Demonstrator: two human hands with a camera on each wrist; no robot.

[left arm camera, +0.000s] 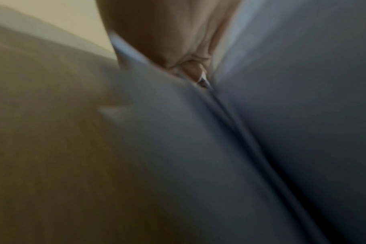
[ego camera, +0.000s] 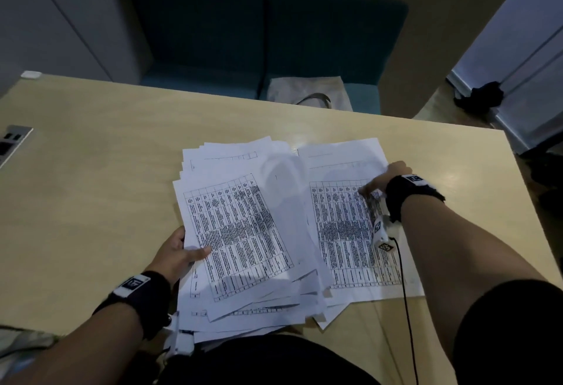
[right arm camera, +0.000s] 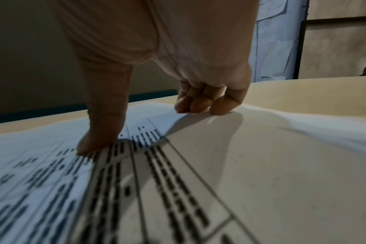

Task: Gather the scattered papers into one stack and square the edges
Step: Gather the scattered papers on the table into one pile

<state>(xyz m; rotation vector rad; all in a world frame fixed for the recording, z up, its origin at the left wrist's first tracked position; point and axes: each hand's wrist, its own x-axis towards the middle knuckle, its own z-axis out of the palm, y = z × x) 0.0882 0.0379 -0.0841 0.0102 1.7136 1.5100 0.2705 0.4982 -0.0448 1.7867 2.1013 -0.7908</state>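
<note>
Black wristbands (ego camera: 405,194) – white tags, perhaps coded; black cable (ego camera: 406,299).

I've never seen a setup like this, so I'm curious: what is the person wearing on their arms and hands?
Both forearms are bare, and the hands wear no gloves. Each wrist carries a black band: the left wristband and the right wristband each bear a white tag with a black square pattern. A small white device hangs below the right wrist, trailing a thin black cable.
</note>
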